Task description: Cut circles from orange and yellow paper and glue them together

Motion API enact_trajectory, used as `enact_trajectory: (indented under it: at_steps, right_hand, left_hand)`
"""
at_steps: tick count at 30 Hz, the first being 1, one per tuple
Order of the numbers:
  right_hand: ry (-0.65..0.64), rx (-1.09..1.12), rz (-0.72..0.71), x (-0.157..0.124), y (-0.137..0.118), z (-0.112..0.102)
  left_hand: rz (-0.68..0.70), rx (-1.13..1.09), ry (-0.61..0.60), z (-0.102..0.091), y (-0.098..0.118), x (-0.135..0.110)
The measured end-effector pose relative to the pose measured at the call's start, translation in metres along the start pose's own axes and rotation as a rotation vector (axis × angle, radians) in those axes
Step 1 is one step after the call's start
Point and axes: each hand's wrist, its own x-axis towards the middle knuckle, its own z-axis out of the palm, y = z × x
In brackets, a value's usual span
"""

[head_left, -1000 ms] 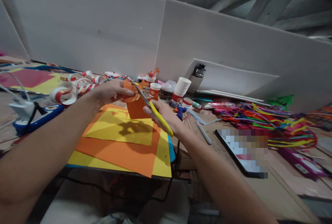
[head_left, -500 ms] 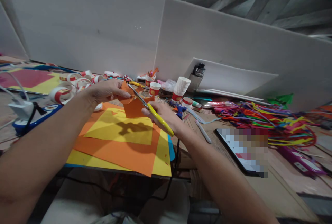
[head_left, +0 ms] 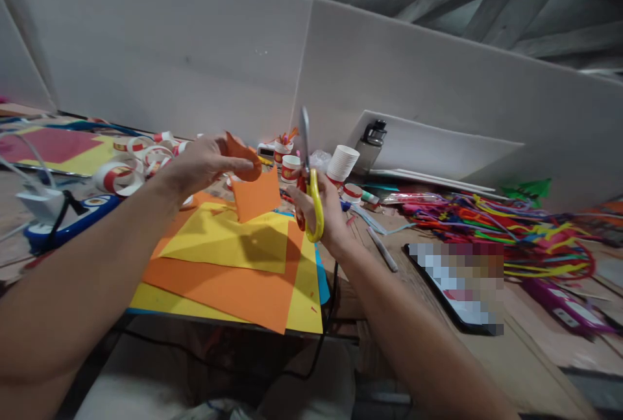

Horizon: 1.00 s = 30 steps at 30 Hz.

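My left hand (head_left: 209, 163) pinches a curved-edged piece of orange paper (head_left: 243, 159) between thumb and fingers. Just below it is a squarish orange paper piece (head_left: 257, 195), tilted over the sheets; whether the two still touch I cannot tell. In my right hand (head_left: 324, 209) are scissors (head_left: 315, 209) with yellow and red handles, blades pointing up and seemingly together, apart from the paper. Under both hands lies a stack of coloured paper, with a yellow sheet (head_left: 228, 248) over a larger orange sheet (head_left: 219, 287).
Cut paper-cup rings (head_left: 119, 174) and a blue power strip (head_left: 73, 222) lie left. Behind stand stacked paper cups (head_left: 343, 161) and a bottle (head_left: 370, 147). To the right are a pen (head_left: 382, 249), a phone (head_left: 452, 290) and pipe cleaners (head_left: 487, 222).
The scissors have swung from lying across the orange paper to upright, moving right and away from it. The squarish orange piece now hangs lower, below the held one.
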Motion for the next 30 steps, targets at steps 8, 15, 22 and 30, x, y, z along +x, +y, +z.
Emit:
enact_trajectory:
  at_steps: [8,15,22,30]
  right_hand:
    - [0.081,0.109,-0.181,0.003,0.003,0.007]
    - [-0.025,0.053,-0.033,-0.003,0.006,0.012]
    - [0.083,0.011,-0.033,-0.004,0.003,0.010]
    - [0.215,0.108,-0.117,-0.001,0.001,0.008]
  left_hand:
    - [-0.104,0.325,-0.276,0.027,0.007,-0.008]
    - [-0.096,0.317,-0.276,0.034,-0.010,-0.006]
    - [-0.125,-0.087,-0.211,0.044,-0.031,-0.005]
    - [-0.163,-0.344,-0.062,0.075,-0.036,-0.011]
